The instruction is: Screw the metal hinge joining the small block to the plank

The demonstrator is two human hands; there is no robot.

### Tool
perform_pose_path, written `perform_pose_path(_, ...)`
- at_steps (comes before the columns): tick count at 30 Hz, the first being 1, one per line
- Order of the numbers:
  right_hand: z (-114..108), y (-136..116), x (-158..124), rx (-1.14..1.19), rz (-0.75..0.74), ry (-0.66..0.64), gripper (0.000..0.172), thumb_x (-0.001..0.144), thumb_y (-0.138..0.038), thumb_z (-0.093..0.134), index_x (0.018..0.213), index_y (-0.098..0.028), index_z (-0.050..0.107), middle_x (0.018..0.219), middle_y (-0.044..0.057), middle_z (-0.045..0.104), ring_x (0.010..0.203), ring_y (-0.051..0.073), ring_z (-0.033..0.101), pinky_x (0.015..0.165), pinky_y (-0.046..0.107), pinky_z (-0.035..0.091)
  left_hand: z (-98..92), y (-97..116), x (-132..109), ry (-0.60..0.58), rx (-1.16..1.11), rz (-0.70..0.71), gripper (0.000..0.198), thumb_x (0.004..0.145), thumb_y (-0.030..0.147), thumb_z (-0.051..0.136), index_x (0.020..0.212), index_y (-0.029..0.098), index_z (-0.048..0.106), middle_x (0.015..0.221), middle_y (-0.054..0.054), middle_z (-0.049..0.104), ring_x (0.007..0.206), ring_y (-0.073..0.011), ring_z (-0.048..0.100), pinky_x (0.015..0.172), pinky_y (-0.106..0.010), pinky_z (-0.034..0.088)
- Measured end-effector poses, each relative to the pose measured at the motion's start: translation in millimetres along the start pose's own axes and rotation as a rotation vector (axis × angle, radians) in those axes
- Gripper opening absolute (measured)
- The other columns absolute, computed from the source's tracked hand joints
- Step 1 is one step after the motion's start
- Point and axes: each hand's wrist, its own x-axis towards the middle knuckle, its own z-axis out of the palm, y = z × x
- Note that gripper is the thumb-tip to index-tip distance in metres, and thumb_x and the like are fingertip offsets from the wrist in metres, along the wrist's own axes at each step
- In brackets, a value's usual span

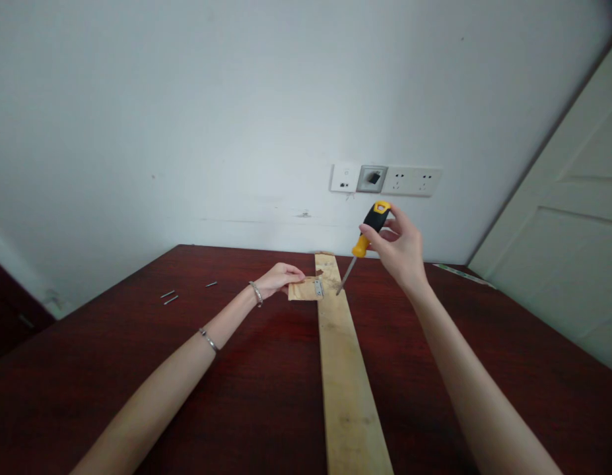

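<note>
A long pale wooden plank (342, 369) lies on the dark red table (246, 396), running away from me. A small wooden piece (302, 289) sits against the plank's left edge near its far end, joined to it by a small metal hinge (318, 287). My left hand (280, 278) rests on the small piece, fingers curled over it. My right hand (402, 247) is raised above the plank and grips a yellow and black screwdriver (368, 239). Its shaft slants down, with the tip at the plank just right of the hinge.
Three loose screws (170, 297) lie on the table at the left. Wall sockets (385, 179) are on the white wall behind. A pale door (568, 237) stands at the right, with a thin strip (461, 272) lying at the table's far right edge.
</note>
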Motion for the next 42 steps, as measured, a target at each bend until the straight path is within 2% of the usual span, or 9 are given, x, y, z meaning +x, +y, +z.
perform_pose_path(4, 9, -20, -10, 0.04, -0.056, 0.084, 0.066, 0.076, -0.046, 0.067, 0.134, -0.021, 0.048, 0.101, 0.007, 0.065, 0.073, 0.016, 0.064, 0.061, 0.028, 0.057, 1.2, -4, 1, 0.009, 0.008, -0.008, 0.026, 0.063, 0.029, 0.079, 0.079, 0.012, 0.071, 0.071, -0.005, 0.067, 0.061, -0.0138, 0.06, 0.053, -0.023, 0.043)
perform_pose_path(8, 17, -28, -18, -0.011, -0.09, 0.06, 0.066, 0.076, -0.043, 0.067, 0.136, -0.021, 0.047, 0.102, 0.007, 0.064, 0.078, 0.017, 0.064, 0.057, 0.026, 0.055, 2.5, -9, 2, -0.014, 0.013, -0.001, 0.028, 0.063, 0.031, 0.079, 0.08, 0.011, 0.071, 0.071, -0.005, 0.066, 0.062, -0.0142, 0.06, 0.054, -0.024, 0.044)
perform_pose_path(20, 26, -24, -23, -0.041, -0.112, -0.038, 0.067, 0.078, -0.044, 0.065, 0.138, -0.021, 0.046, 0.101, 0.008, 0.064, 0.075, 0.017, 0.063, 0.055, 0.026, 0.055, 6.6, -11, 3, -0.049, 0.02, -0.003, 0.033, 0.063, 0.035, 0.079, 0.083, 0.011, 0.07, 0.072, -0.005, 0.067, 0.06, -0.0132, 0.058, 0.051, -0.022, 0.042)
perform_pose_path(26, 28, -23, -24, -0.054, -0.153, -0.039, 0.064, 0.079, -0.042, 0.065, 0.136, -0.022, 0.047, 0.098, 0.008, 0.064, 0.072, 0.017, 0.062, 0.05, 0.026, 0.054, 4.7, -15, 5, -0.047, 0.033, 0.008, 0.032, 0.065, 0.033, 0.077, 0.085, 0.009, 0.071, 0.069, -0.005, 0.066, 0.057, -0.0114, 0.056, 0.049, -0.02, 0.038)
perform_pose_path(32, 31, -23, -26, -0.061, -0.166, -0.048, 0.064, 0.079, -0.042, 0.065, 0.138, -0.026, 0.046, 0.1, 0.008, 0.065, 0.073, 0.018, 0.062, 0.051, 0.028, 0.056, 4.9, -13, 3, -0.052, 0.031, 0.009, 0.032, 0.066, 0.034, 0.077, 0.085, 0.009, 0.07, 0.071, -0.005, 0.066, 0.059, -0.0125, 0.057, 0.051, -0.021, 0.039)
perform_pose_path(42, 30, -24, -26, -0.076, -0.194, -0.038, 0.063, 0.08, -0.04, 0.066, 0.138, -0.025, 0.047, 0.1, 0.008, 0.065, 0.072, 0.017, 0.062, 0.05, 0.026, 0.056, 5.8, -13, 4, -0.048, 0.023, -0.018, 0.035, 0.063, 0.035, 0.079, 0.085, 0.009, 0.07, 0.072, -0.005, 0.066, 0.059, -0.0119, 0.057, 0.05, -0.021, 0.038)
